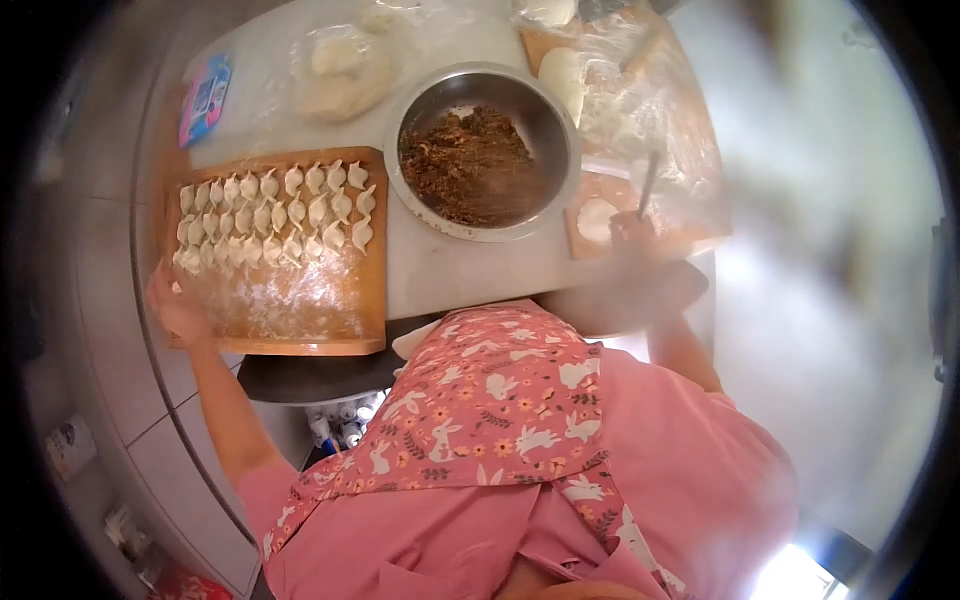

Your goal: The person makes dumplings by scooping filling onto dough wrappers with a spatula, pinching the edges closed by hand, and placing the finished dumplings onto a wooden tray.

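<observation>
My left hand [181,308] is at the left edge of a wooden tray [320,315], fingers curled, with a small pale bit showing at the fingertips. Whether that is a dumpling, I cannot tell. Rows of folded dumplings [240,220] fill the far part of the floured tray. My right hand [634,240], partly blurred, is closed around a thin metal utensil [650,182] that points up; its kind is unclear. Beside that hand a round dough wrapper [597,220] lies on a wooden board [582,246]. Between my hands stands a steel bowl [572,165] of dark minced filling [465,165].
A plastic bag with pale dough [345,80] lies behind the tray, near a blue and pink packet [205,100]. On the right, plastic film [650,120] covers a floured board with a long dough piece [562,80]. Dark round stool seats [310,378] stand under the table edge.
</observation>
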A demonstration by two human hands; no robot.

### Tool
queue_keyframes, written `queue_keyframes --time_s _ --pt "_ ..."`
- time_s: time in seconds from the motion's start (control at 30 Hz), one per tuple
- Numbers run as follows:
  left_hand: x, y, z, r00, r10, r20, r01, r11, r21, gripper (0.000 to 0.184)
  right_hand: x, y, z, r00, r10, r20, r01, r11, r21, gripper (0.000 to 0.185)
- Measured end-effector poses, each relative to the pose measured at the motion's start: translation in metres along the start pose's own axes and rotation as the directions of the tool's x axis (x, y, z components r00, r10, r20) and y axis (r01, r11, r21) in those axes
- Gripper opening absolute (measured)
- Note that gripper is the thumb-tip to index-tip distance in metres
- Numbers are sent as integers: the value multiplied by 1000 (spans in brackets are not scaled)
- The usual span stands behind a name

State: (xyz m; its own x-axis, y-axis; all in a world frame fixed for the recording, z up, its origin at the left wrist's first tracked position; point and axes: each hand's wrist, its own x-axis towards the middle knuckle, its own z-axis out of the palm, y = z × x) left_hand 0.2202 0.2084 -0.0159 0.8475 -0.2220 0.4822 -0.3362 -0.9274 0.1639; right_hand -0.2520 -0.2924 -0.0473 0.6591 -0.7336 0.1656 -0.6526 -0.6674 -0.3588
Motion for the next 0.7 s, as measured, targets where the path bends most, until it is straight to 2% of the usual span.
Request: queue_keyframes --time_s 0.07,0.1,0.17,0.27,0.37,0.43,0.47,0.53,0.57,0.63,0.7 --pt "0 65 -38 996 64 -63 -69 994 -85 28 1 -9 3 1000 -24 10 25 999 -46 12" --pt "-2 83 -48 995 68 -70 -73 994 -86 28 3 -12 5 999 37 -5 -38 998 -45 14" --pt "-6 109 -64 991 111 -75 -125 964 -234 27 8 -15 5 997 71 -33 -72 996 -46 15" --pt "-16 137 -77 988 147 -42 -153 947 -282 25 11 -4 6 994 91 -68 -97 992 -81 17" --pt "-29 184 -99 975 221 -3 -211 924 -318 25 14 -5 1 986 167 11 -166 984 -57 20" --pt "-39 196 -95 962 274 -9 -258 894 -367 25 19 -6 2 932 334 143 -341 939 30 21" --pt "-45 203 -93 947 321 -20 -299 855 -424 25 19 -3 5 930 334 152 -343 939 38 21" --pt "-60 222 -97 952 305 21 -268 867 -421 26 18 3 8 953 275 124 -288 952 104 22" --pt "-67 230 -98 952 304 38 -249 841 -481 26 20 3 8 953 275 129 -289 951 110 22" --pt "-78 245 -103 940 337 53 -259 806 -532 27 26 0 6 892 371 260 -385 923 3 20" --pt "-90 262 -108 931 356 83 -248 783 -571 27 23 6 13 916 337 217 -345 939 3 20"
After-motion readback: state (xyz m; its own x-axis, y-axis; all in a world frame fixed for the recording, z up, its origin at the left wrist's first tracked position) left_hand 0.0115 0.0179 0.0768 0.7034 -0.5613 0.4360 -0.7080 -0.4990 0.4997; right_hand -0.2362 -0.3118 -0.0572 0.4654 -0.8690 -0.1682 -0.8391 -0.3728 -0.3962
